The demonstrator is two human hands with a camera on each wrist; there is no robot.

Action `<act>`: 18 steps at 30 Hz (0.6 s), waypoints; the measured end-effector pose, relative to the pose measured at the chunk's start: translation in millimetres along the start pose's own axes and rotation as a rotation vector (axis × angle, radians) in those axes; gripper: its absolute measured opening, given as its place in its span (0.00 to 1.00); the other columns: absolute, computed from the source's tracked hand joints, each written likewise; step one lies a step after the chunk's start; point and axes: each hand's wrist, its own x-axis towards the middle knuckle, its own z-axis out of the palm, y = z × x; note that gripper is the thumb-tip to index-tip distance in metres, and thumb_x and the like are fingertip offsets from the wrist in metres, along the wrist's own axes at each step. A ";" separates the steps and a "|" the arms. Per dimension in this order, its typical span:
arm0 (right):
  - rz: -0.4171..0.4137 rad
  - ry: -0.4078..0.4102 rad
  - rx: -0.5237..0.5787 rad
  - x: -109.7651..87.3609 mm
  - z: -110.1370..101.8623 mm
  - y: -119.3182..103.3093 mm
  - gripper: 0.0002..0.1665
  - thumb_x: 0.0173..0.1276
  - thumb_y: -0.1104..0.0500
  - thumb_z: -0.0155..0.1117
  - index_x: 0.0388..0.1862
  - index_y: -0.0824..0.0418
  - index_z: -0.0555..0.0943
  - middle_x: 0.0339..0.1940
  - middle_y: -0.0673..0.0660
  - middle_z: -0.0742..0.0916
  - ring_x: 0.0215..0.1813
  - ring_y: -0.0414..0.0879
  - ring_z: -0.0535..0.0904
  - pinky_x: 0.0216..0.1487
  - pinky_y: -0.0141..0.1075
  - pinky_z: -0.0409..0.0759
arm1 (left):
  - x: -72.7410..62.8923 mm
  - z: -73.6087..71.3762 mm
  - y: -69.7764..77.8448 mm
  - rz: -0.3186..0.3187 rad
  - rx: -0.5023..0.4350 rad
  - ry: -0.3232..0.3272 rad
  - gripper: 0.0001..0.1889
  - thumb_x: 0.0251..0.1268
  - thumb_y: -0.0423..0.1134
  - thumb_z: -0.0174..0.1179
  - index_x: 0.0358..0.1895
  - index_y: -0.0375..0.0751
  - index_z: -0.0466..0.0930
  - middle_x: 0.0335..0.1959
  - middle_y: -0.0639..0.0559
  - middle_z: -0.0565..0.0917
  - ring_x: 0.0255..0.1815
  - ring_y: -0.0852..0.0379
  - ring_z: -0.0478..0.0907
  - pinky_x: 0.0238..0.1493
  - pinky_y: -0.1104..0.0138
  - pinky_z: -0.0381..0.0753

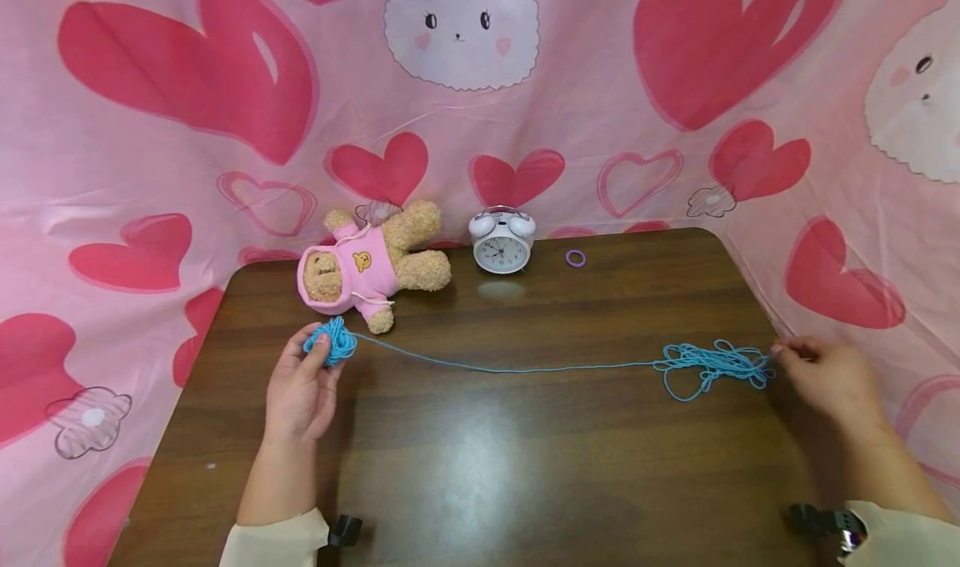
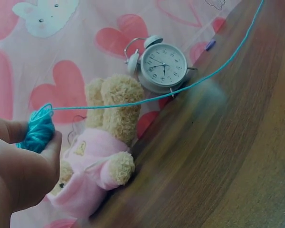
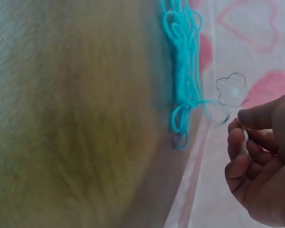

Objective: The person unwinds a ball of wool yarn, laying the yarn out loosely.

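A small wound bundle of blue yarn is pinched between the thumb and fingers of my left hand, raised over the left of the table. From it a single strand crosses the table to a loose, looped heap of blue yarn on the right. My right hand is at the heap's right end, thumb and forefinger close together and the other fingers curled. In the right wrist view a blurred loop of yarn reaches right up to those fingertips; whether they pinch it I cannot tell.
A teddy bear in a pink hoodie lies on its side at the back left, just beyond my left hand. A white twin-bell alarm clock and a purple ring are along the back of the brown table. Pink heart-patterned cloth hangs behind.
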 end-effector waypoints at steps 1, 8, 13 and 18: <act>-0.001 0.008 0.004 0.2 -1.0 -1.6 0.21 0.76 0.50 0.62 0.50 0.68 0.85 0.36 0.68 0.89 0.39 0.66 0.80 0.30 0.42 0.70 | 0.2 -0.2 -0.5 0.004 -0.002 -0.005 0.10 0.76 0.30 0.58 0.55 0.40 0.74 0.54 0.47 0.72 0.45 0.57 0.83 0.50 0.69 0.85; -0.025 0.027 0.006 1.1 -7.7 -19.2 0.19 0.75 0.53 0.61 0.53 0.67 0.85 0.40 0.70 0.89 0.42 0.67 0.81 0.31 0.42 0.70 | 0.9 -0.6 -2.3 -0.006 -0.010 -0.022 0.12 0.76 0.31 0.58 0.57 0.40 0.72 0.53 0.48 0.76 0.45 0.58 0.84 0.49 0.69 0.84; -0.032 -0.004 0.016 1.0 -8.6 -32.4 0.20 0.76 0.53 0.61 0.56 0.66 0.85 0.38 0.66 0.91 0.32 0.42 0.82 0.29 0.36 0.72 | 1.3 0.6 -4.7 -0.015 -0.012 -0.030 0.11 0.77 0.31 0.58 0.57 0.40 0.71 0.51 0.48 0.79 0.43 0.58 0.84 0.48 0.69 0.84; -0.094 0.021 0.089 0.8 -0.8 -52.0 0.18 0.76 0.57 0.62 0.54 0.70 0.85 0.38 0.68 0.91 0.26 0.20 0.74 0.24 0.26 0.73 | 1.8 1.7 -6.8 -0.015 0.004 -0.054 0.13 0.78 0.32 0.56 0.59 0.39 0.67 0.50 0.49 0.79 0.43 0.58 0.84 0.48 0.69 0.84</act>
